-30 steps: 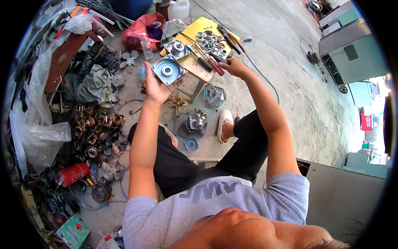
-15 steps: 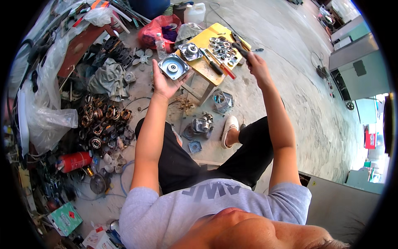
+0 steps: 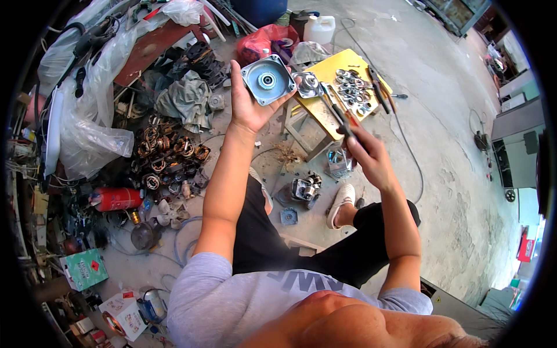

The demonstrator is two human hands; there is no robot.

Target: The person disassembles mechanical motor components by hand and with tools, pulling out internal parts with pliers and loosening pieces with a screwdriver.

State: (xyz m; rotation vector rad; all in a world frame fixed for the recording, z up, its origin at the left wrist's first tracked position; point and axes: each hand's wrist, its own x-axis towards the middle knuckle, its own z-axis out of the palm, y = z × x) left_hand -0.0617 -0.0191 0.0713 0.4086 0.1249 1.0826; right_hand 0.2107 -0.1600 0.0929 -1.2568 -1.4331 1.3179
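Observation:
On the open palm of my left hand (image 3: 250,110), with the thumb along one edge, rests a square grey metal motor end cover (image 3: 268,80). A round hub with a hole sits at its centre. My right hand (image 3: 370,158) is closed around a dark, slim hand tool (image 3: 346,129); its exact kind is hard to make out. That tool is over the near edge of a yellow-topped bench (image 3: 347,58). A second metal end cover (image 3: 308,86) lies at the bench's left end. Beside it are long-handled tools, partly overlapped by the held one.
Several small metal rings (image 3: 354,88) and dark-handled pliers (image 3: 378,91) lie on the bench. Metal motor parts (image 3: 304,188) and a small square cover (image 3: 289,216) are on the floor between my feet. Piled copper windings (image 3: 165,151) and a red cylinder (image 3: 118,199) are at left.
My right hand has come down and nearer with the dark tool, from the bench's far right side to its near edge. The view has shifted; the left hand still bears the end cover.

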